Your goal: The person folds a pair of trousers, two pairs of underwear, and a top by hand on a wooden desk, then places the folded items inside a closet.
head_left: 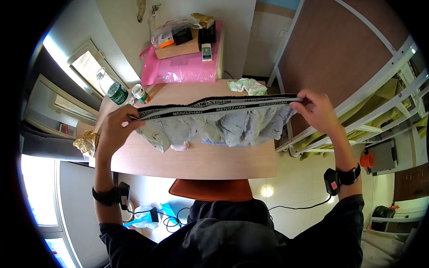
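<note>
Above the wooden desk, in the head view, grey patterned underwear hangs stretched by its black-and-white MENGZHAN waistband; the left hand pinches one end of the band between thumb and fingers; the right hand pinches the other; a crumpled white-and-green cloth lies beyond, near the desk's far edge.

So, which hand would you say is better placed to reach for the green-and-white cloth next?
Probably the right hand: it looks nearer the cloth than the left hand, though both grip the garment's waistband.
</note>
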The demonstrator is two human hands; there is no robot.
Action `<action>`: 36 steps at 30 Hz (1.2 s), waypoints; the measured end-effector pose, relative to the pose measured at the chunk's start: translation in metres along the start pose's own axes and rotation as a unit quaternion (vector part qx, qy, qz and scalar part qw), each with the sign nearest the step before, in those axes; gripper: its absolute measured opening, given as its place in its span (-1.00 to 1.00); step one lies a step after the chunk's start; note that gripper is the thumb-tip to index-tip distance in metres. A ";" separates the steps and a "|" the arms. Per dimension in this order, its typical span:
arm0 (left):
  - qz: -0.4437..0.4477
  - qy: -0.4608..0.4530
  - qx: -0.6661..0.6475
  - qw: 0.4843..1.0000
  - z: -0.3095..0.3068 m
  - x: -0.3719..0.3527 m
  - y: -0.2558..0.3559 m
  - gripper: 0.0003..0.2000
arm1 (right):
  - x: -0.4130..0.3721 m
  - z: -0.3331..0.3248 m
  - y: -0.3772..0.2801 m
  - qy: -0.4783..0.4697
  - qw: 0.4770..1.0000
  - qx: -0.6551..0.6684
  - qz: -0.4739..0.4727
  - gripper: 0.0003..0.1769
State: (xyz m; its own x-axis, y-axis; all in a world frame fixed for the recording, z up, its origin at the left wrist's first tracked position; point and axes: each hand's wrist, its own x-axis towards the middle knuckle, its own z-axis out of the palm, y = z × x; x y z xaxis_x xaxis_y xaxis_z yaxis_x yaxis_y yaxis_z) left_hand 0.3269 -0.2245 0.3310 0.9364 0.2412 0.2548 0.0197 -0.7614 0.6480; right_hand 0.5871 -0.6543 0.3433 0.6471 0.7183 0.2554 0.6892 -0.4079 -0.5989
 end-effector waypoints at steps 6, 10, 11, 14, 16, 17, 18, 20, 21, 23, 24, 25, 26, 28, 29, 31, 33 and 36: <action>0.074 0.088 0.066 0.991 0.007 0.004 0.011 -0.85 | 0.011 0.000 0.010 0.133 0.983 0.047 -0.115 -0.79; -0.008 0.124 0.033 0.992 0.006 0.017 0.019 -0.82 | 0.020 0.003 0.001 0.070 0.976 0.205 -0.032 -0.74; -0.004 0.131 0.034 0.991 0.004 0.021 0.019 -0.82 | 0.023 0.003 0.000 0.073 0.976 0.203 -0.039 -0.74; -0.086 -0.021 -0.023 0.996 0.002 0.025 -0.022 -0.70 | 0.024 0.011 0.006 0.037 0.978 0.203 0.043 -0.78; -0.085 -0.018 -0.084 0.993 0.009 0.024 -0.027 -0.75 | 0.023 0.018 0.020 0.021 0.975 0.213 0.062 -0.79; -0.082 -0.018 -0.145 0.986 0.012 0.024 -0.027 -0.81 | 0.023 0.022 0.024 0.007 0.971 0.223 0.084 -0.79; -0.082 -0.016 -0.144 0.986 0.016 0.025 -0.025 -0.81 | 0.022 0.026 0.025 0.021 0.971 0.225 0.077 -0.85; -0.113 0.025 -0.341 0.933 0.027 0.024 -0.018 -0.77 | 0.021 0.032 0.025 0.014 0.963 0.255 0.088 -0.86; -0.112 0.028 -0.340 0.933 0.031 0.023 -0.015 -0.77 | 0.022 0.033 0.021 0.007 0.953 0.285 0.100 -0.87; -0.214 0.034 -0.282 0.935 0.040 0.021 -0.011 -0.76 | 0.017 0.039 0.004 -0.023 0.934 0.305 0.187 -0.87; -0.205 0.068 -0.296 0.930 0.056 0.024 -0.003 -0.78 | 0.016 0.047 -0.001 -0.045 0.927 0.322 0.185 -0.85; -0.224 0.047 -0.247 0.942 0.068 0.020 0.010 -0.80 | 0.012 0.055 -0.013 -0.075 0.920 0.334 0.189 -0.83; -0.185 0.036 -0.182 0.965 0.085 0.019 0.020 -0.76 | 0.010 0.064 -0.025 -0.114 0.912 0.346 0.188 -0.80; -0.078 -0.013 -0.086 0.993 0.116 0.013 0.031 -0.70 | 0.006 0.092 -0.044 -0.155 0.901 0.357 0.194 -0.79; -0.053 -0.052 -0.018 0.997 0.123 0.012 0.056 -0.73 | 0.004 0.102 -0.058 -0.178 0.890 0.375 0.190 -0.78; -0.046 -0.047 -0.038 0.997 0.139 0.003 0.095 -0.77 | 0.005 0.118 -0.073 -0.204 0.882 0.374 0.200 -0.78; -0.038 -0.117 -0.002 0.992 0.143 0.000 0.113 -0.77 | 0.005 0.134 -0.075 -0.215 0.876 0.395 0.173 -0.78; -0.011 -0.116 -0.029 0.993 0.139 -0.009 0.117 -0.76 | 0.004 0.137 -0.073 -0.240 0.845 0.433 0.202 -0.83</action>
State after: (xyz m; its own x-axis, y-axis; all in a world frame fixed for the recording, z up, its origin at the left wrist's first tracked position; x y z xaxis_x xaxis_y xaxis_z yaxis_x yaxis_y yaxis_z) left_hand 0.3698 -0.3994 0.3052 0.9916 0.1071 0.0725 0.0270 -0.7197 0.6938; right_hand 0.4945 -0.5448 0.2844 0.4231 0.8493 -0.3158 -0.1880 -0.2586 -0.9475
